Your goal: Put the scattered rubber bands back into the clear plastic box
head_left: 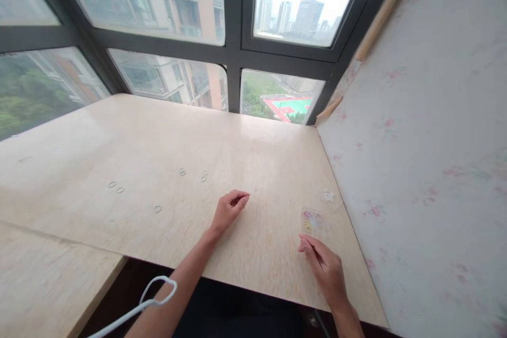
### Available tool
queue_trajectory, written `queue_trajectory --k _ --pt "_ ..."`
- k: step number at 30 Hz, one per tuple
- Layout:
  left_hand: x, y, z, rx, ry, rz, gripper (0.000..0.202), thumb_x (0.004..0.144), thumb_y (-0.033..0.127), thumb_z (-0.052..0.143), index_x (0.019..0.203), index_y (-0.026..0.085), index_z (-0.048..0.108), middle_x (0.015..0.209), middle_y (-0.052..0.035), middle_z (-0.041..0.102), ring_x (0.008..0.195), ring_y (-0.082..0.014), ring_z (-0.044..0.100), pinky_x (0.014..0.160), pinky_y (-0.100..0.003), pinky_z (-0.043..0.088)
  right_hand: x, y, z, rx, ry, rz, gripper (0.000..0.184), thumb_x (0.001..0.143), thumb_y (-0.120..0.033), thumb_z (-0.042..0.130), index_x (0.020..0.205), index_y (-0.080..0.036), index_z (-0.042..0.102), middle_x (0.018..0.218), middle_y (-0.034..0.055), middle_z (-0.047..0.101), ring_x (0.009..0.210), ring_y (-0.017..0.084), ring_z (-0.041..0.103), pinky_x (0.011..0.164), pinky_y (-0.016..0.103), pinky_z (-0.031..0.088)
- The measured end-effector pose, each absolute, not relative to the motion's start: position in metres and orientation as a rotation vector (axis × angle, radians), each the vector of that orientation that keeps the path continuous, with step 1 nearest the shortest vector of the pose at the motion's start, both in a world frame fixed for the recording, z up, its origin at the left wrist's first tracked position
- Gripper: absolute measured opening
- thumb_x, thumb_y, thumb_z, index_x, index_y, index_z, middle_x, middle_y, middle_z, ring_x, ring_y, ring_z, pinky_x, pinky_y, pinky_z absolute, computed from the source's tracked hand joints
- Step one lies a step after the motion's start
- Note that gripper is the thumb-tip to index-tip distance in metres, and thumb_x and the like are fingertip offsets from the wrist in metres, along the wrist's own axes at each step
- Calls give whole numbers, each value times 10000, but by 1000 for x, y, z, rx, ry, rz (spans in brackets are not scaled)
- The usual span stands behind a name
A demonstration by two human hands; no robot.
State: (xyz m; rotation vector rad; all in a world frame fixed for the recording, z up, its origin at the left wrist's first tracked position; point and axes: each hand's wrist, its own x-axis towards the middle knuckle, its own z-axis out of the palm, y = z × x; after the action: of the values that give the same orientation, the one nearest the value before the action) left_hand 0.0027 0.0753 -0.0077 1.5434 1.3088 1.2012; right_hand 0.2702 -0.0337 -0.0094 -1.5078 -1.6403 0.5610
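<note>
My left hand (pixel 231 210) rests over the middle of the counter, thumb and fingers pinched together. Whatever may be between those fingertips is too small to make out. At the right, my right hand (pixel 324 266) is also closed in a pinch, its fingertips by the near left corner of a small clear plastic box (pixel 325 226). I cannot tell whether they touch the box or hold something tiny. Inside the box lie small pink, yellow and silvery pieces. Several thin rings lie left of my left hand, among them a single ring (pixel 158 209) and a pair of rings (pixel 204 176).
The marble-patterned counter (pixel 269 153) ends at windows at the back and a flowered wall (pixel 415 169) at the right. A small white object (pixel 328 196) lies near that wall. A white looped cord (pixel 158 301) hangs by my left forearm. A lower surface (pixel 43 280) adjoins at left.
</note>
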Motion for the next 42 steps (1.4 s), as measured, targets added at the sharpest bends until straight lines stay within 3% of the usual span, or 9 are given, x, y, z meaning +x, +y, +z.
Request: queue_trajectory --k 4,9,17,22,29,33,42 --pt "-14 71 -10 1415 1371 1281 240 829 368 574 882 162 686 749 -36 668 626 -134 585 576 -247 479 274 -30 -14 -1534 -1681 661 349 915 -451 488 992 -187 703 743 57 721 658 205 683 650 296 568" --pt "-65 56 2 1512 1580 1295 244 837 376 554 876 176 688 842 -53 693 723 -159 614 642 -270 496 275 -28 -12 -1467 -1797 667 334 896 -464 509 833 -205 711 740 66 724 685 217 696 649 279 564" --pt "-176 28 32 1789 2182 854 281 748 355 594 969 194 661 964 -72 675 750 -203 604 747 -348 488 279 -26 -17 -1415 -1878 555 346 873 -498 524 821 -226 730 810 77 739 722 229 704 670 309 580" --pt "-202 24 28 1825 2130 540 235 704 312 612 893 176 647 879 -76 669 752 -221 618 713 -342 476 280 -27 -21 -1403 -1929 494 330 880 -486 517 830 -237 728 842 73 741 761 233 702 680 314 577" --pt "-214 30 25 1813 2203 527 213 699 268 597 886 187 659 789 -53 646 715 -212 613 687 -318 466 282 -27 -23 -1408 -1943 467 327 877 -489 514 838 -244 727 849 71 742 764 236 703 672 314 580" --pt "-221 30 25 1808 2217 461 117 728 294 601 761 207 671 790 -63 655 724 -226 612 702 -331 458 281 -26 -22 -1413 -1936 462 330 876 -489 516 833 -240 728 845 69 746 756 235 708 667 313 585" --pt "-212 26 13 1853 2237 454 134 814 203 449 718 207 544 831 -69 618 766 -228 580 665 -320 410 280 -25 -22 -1465 -1900 485 373 864 -516 516 851 -217 739 860 82 749 748 240 711 698 336 589"
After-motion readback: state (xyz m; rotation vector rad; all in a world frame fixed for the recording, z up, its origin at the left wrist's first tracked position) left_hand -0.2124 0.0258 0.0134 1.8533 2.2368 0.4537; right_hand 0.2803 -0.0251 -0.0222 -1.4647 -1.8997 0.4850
